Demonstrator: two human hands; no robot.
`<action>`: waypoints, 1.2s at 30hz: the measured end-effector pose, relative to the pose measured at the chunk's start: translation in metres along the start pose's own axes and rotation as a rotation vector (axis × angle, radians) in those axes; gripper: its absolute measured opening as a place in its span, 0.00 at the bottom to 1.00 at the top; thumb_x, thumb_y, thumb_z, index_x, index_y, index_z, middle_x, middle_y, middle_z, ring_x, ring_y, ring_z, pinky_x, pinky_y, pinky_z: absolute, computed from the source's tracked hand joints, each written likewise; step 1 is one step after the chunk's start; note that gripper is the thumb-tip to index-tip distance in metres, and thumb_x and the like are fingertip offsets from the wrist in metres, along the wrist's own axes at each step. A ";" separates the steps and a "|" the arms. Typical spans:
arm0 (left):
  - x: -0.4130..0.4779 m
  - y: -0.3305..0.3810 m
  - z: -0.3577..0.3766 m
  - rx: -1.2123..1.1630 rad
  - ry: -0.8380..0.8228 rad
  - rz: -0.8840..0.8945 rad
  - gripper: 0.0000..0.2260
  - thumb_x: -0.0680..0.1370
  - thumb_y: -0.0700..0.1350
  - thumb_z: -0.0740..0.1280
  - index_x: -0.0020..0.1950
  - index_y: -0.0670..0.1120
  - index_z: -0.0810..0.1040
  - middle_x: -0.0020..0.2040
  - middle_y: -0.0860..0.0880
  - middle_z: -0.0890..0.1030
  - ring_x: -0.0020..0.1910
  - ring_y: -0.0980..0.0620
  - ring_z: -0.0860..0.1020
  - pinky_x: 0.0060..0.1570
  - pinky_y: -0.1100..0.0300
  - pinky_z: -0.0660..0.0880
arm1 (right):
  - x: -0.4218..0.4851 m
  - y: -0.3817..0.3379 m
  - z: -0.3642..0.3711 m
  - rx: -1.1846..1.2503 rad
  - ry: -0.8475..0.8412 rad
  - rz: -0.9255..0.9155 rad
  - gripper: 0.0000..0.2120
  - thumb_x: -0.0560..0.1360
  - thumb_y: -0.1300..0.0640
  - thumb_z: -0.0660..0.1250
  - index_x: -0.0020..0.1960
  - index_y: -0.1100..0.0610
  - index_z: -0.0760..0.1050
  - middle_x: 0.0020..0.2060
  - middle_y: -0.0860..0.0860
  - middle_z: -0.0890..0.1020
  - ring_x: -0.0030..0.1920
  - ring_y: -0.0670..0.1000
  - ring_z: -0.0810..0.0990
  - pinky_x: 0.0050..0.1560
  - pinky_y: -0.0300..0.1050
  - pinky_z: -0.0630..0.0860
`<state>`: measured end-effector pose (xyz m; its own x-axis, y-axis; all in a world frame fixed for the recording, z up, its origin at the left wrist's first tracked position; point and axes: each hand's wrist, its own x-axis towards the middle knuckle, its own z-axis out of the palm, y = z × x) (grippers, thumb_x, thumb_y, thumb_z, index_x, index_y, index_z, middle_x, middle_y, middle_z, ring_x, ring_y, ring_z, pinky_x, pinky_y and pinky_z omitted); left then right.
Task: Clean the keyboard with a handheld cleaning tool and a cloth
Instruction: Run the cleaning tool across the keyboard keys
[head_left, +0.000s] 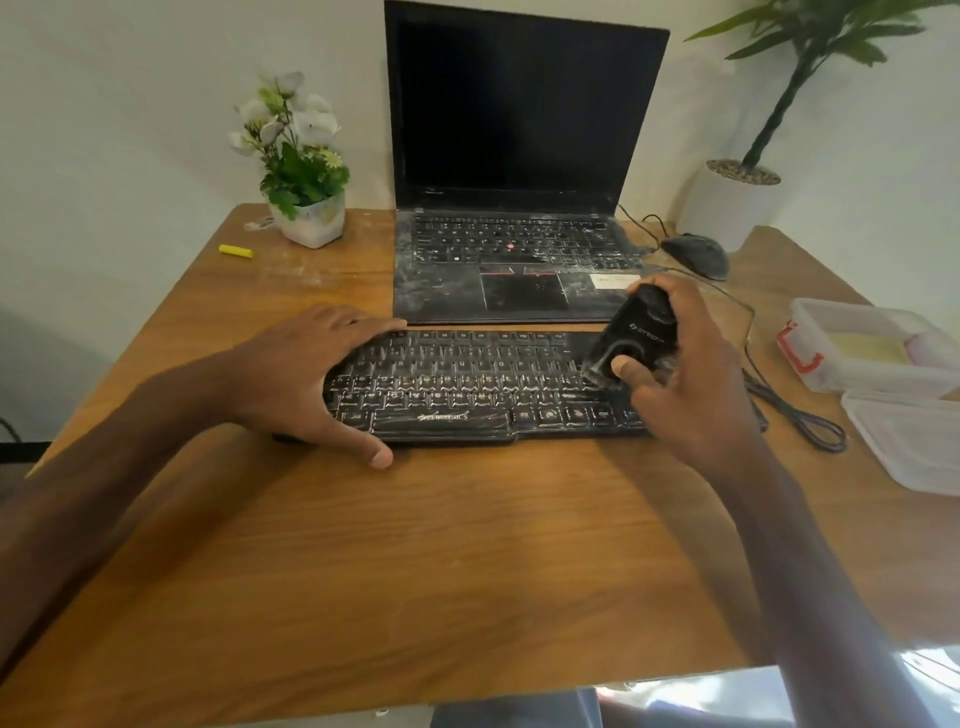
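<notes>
The keyboard (467, 384) is a flat black plastic slab, its keys streaked with pale dust; it lies mid-table, just in front of the laptop (519, 156); its space bar reads "ZEBRONICS". The left hand (306, 379) lies flat over its left end, fingers straight and slightly apart, thumb tip on the table (415, 545). The right hand (691, 384) grips the tool (639, 332), a rounded glossy black body, fingers curled behind it, thumb pressed on its front; the tool tilts, its lower end on the keys at the keyboard's right; its white lettering is too blurred to read. The table is warm wood-grain; the laptop is matt black, open, its deck smeared with dust; a corded black mouse (696, 254) sits to its right; a clear plastic box (872, 348) with a red clasp stands at the right edge.
</notes>
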<state>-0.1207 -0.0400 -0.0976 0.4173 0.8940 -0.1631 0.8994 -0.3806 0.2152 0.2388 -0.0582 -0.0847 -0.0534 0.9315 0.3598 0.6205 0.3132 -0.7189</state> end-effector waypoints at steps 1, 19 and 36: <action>-0.002 -0.004 0.000 0.001 0.010 -0.013 0.64 0.53 0.86 0.65 0.83 0.63 0.49 0.80 0.57 0.60 0.76 0.54 0.60 0.75 0.47 0.63 | -0.001 -0.001 0.000 -0.010 -0.001 0.001 0.30 0.74 0.67 0.72 0.69 0.48 0.66 0.51 0.43 0.76 0.50 0.34 0.77 0.45 0.32 0.78; 0.001 -0.017 0.019 -0.211 0.140 0.052 0.62 0.53 0.84 0.70 0.81 0.61 0.57 0.76 0.59 0.62 0.73 0.58 0.60 0.75 0.46 0.62 | 0.005 -0.029 0.026 0.128 -0.055 0.071 0.29 0.74 0.67 0.73 0.70 0.52 0.66 0.54 0.42 0.77 0.53 0.35 0.79 0.47 0.34 0.78; 0.001 -0.018 0.023 -0.245 0.162 0.064 0.60 0.54 0.82 0.72 0.81 0.61 0.58 0.73 0.61 0.63 0.71 0.59 0.61 0.71 0.51 0.63 | -0.002 -0.036 0.035 -0.138 -0.133 -0.066 0.29 0.74 0.68 0.72 0.68 0.52 0.64 0.51 0.46 0.77 0.51 0.46 0.80 0.46 0.45 0.83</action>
<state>-0.1337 -0.0377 -0.1233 0.4279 0.9038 0.0097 0.8054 -0.3862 0.4496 0.1891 -0.0643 -0.0805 -0.1948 0.9289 0.3149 0.7131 0.3546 -0.6047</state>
